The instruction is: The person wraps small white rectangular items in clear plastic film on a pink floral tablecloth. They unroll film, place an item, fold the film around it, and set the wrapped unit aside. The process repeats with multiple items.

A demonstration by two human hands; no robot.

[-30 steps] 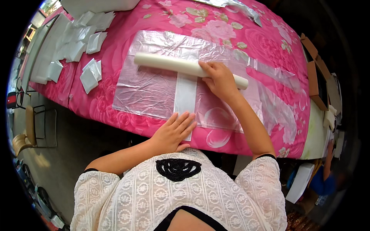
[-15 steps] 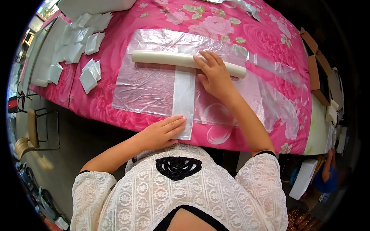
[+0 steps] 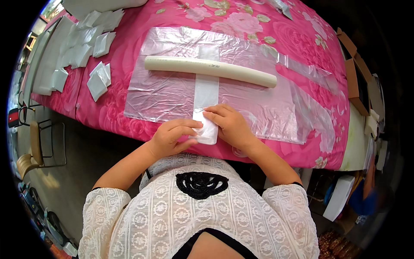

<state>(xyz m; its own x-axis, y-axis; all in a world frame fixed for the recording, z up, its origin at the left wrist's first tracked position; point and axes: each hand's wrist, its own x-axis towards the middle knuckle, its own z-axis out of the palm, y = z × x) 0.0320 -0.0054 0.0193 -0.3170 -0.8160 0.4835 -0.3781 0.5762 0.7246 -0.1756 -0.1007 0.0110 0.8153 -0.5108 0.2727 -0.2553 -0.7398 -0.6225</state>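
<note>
- Table [image 3: 142, 129] draped in a pink floral cloth, filling the upper half of the head view; its near edge runs just in front of the person's chest.
- Clear plastic sheet [image 3: 168, 93] spread flat on the cloth at the centre of the table; a further wrinkled length of clear film [image 3: 317, 116] overlaps it and trails off to the right.
- White tube [image 3: 210, 69], long and slim, lying crosswise on the far part of the sheet, tilted slightly down to the right; well apart from both hands.
- White strip [image 3: 206, 88], narrow, running from the far edge of the sheet under the tube and toward the person; its near end reaches the near edge of the table, where the two hands meet.
- Stacks of folded white squares [image 3: 97, 80], lying on the cloth at the left, some near the sheet's left edge, more along the far left corner.
- Left hand [image 3: 172, 136], resting on the near end of the strip from the left; fingers curled, thumb and fingertips pinching the strip's end.
- Right hand [image 3: 230, 125], resting on the strip from the right, just beside the left hand; fingers bent and close together, tips pressing the strip down against the sheet.
</note>
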